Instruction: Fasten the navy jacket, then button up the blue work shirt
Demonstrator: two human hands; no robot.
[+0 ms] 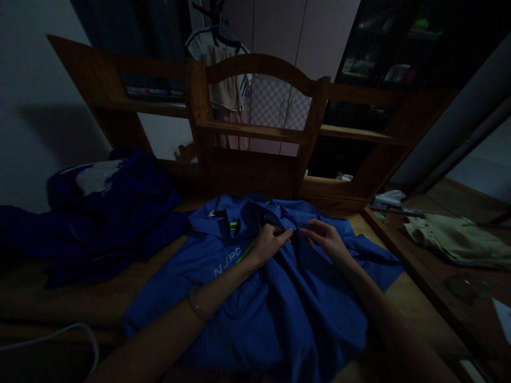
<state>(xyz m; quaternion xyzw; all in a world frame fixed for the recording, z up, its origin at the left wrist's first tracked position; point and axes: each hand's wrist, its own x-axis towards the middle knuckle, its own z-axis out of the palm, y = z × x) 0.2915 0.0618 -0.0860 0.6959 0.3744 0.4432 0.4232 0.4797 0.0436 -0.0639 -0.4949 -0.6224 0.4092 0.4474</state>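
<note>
A blue work shirt (295, 308) with grey letters and bright green trim lies spread before me, its collar toward the back. My left hand (268, 243), with a bangle at the wrist, pinches the cloth near the collar between thumb and fingers. Just to its right, my right hand (324, 239) has thumb and fingers closed on the same stretch of cloth at the front opening. The cloth is lifted slightly into folds between the two hands. Dim light hides whether a button is between the fingertips.
Dark blue clothing (120, 213) is heaped at the left. A wooden shelf frame (255, 143) rises behind the shirt. Folded pale cloth (451, 234) and a glass dish (468, 284) rest on the right-hand surface. A white cable (85, 330) curves at lower left.
</note>
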